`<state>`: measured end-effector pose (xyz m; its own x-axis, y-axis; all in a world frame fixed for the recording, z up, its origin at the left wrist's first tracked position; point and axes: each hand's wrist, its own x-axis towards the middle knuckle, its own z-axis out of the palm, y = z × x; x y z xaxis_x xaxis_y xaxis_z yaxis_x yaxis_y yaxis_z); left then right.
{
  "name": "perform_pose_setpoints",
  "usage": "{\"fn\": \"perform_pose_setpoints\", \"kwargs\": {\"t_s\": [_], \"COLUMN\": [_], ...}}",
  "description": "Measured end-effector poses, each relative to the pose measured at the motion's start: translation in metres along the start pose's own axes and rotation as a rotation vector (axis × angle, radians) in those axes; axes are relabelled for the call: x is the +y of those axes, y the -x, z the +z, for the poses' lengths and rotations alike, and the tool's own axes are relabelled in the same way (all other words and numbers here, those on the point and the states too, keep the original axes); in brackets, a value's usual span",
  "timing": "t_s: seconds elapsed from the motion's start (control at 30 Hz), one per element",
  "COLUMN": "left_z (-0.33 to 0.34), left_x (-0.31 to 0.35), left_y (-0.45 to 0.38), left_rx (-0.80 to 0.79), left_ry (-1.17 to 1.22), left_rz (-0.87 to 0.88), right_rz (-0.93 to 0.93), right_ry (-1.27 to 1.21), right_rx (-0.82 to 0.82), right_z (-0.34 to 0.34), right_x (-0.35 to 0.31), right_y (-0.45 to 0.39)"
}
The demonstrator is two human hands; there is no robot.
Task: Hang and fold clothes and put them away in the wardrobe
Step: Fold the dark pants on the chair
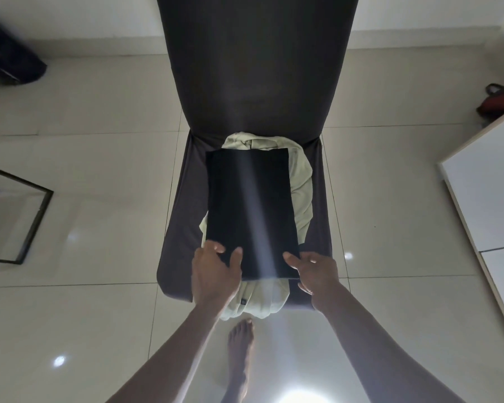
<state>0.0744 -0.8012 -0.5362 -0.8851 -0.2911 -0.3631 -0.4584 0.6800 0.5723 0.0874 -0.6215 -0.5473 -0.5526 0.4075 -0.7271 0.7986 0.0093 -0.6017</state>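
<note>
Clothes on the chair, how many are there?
2. A folded black garment lies on top, with both hands at its near edge. A crumpled pale green garment lies under it on the chair seat. More could be hidden beneath.

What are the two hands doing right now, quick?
Left hand: closed on the near left corner of the folded black garment.
Right hand: gripping its near right corner, thumb on top.
</note>
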Motion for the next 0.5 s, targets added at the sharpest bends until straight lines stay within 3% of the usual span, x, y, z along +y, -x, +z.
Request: {"fn": "perform_pose_setpoints", "kwargs": {"t_s": [0.1,0.17,0.27,0.4,0.5], "left_z": [0.000,-0.002,-0.009,-0.013,-0.024], "left_x": [0.039,0.065,0.099,0.111,0.112], "left_y": [-0.005,-0.014,-0.026,-0.029,-0.033], "left_rx": [-0.134,-0.225,-0.316,-0.248,-0.172], "left_ry": [0.131,0.133,-0.084,-0.465,-0.430], "left_rz": [0.079,0.031,-0.065,0.116,0.126], "right_rz": [-0.084,-0.145,-0.235,-0.227,-0.113], "right_ry": [-0.130,-0.167,-0.224,-0.311,-0.491], "right_rx": [-0.046,-0.120,-0.246,-0.414,-0.475], "right_z": [0.009,0.021,0.034,0.041,0.031], "right_x": [0.000,-0.002,-0.006,-0.010,-0.017], "right_y": [0.014,0.032,0.048,0.058,0.058]}}
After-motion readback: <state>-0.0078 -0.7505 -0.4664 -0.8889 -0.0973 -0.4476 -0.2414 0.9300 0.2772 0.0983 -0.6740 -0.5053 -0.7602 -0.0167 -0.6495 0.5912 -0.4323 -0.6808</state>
